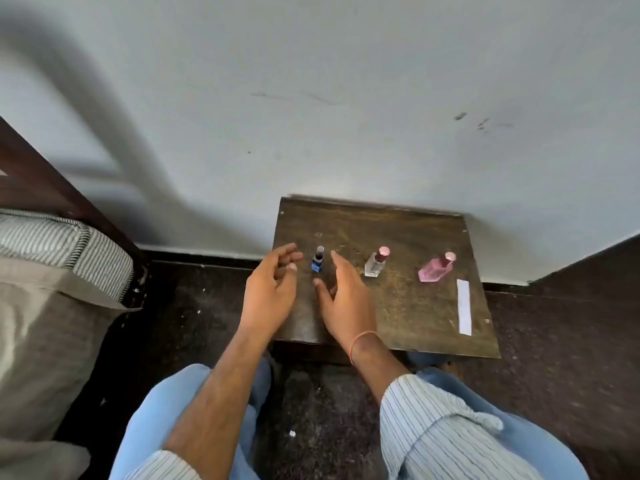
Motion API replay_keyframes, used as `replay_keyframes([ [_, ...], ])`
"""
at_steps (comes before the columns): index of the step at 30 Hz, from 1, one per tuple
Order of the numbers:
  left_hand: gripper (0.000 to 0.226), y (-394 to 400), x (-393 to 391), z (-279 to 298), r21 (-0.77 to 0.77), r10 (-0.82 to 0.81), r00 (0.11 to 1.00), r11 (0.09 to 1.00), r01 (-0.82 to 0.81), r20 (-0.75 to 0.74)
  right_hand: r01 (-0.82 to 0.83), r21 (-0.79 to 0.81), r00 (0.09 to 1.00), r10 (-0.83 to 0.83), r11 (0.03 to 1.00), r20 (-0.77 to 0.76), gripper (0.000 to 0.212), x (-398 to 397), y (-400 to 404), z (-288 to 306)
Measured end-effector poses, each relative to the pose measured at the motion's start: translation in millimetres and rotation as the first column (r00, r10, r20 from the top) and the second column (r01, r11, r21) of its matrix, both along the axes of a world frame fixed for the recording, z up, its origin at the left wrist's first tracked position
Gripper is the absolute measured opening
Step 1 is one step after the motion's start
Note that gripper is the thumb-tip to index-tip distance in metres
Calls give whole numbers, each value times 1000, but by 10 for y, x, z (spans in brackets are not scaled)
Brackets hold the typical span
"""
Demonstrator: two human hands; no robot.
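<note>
Blue bottle (317,262) upright on bench (398,327), left of clear bottle (375,263). My left hand (272,289) and right hand (341,299) flank it, loosely open, empty. Likely light, glassy, tippy; I'd pinch the body.

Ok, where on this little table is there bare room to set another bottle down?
Bare: the back of the table along the wall, and the front patch between right hand and paper strip. Crowded: around the blue bottle, between left hand and right hand.

blue bottle (317,260): gaps either side, flanked by hands | clear bottle (375,264) near right | front open
</note>
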State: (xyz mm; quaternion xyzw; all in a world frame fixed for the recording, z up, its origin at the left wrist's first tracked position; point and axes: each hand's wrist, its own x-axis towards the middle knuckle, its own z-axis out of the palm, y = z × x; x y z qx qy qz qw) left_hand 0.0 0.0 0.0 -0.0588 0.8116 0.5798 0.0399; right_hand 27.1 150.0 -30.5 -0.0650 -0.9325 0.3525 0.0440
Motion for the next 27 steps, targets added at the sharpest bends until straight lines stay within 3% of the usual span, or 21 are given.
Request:
replay_keyframes([
  [4, 37, -25, -276, -166, 77, 7, 998, 997, -11, 56, 56, -23, 996, -54, 998, 67, 58, -390, -32, -165],
  [8, 38, -32, -313, -295, 90, -2, 999, 996, -3, 48, 83, -74, 995, -86, 994, -42, 32, -433, -19, -342],
  [15, 38, 90, -369, -178, 144, -241, 970, 961, 237, 14, 7, -334, 999, -18, 942, -29, 18, -43, 235, -157],
  [20, 35, 276, -313, -181, 237, -469, 882, 863, 447, 47, 23, -522, 986, 67, 853, 152, 35, 367, 601, 15],
  [23, 32, 359, -305, -216, 283, -508, 861, 829, 482, 23, -34, -559, 975, 151, 829, 165, 45, 298, 743, 65],
  [27, 31, 419, -318, -246, 345, -500, 866, 817, 463, 23, -100, -590, 954, 246, 801, 173, 38, 157, 907, 61],
])
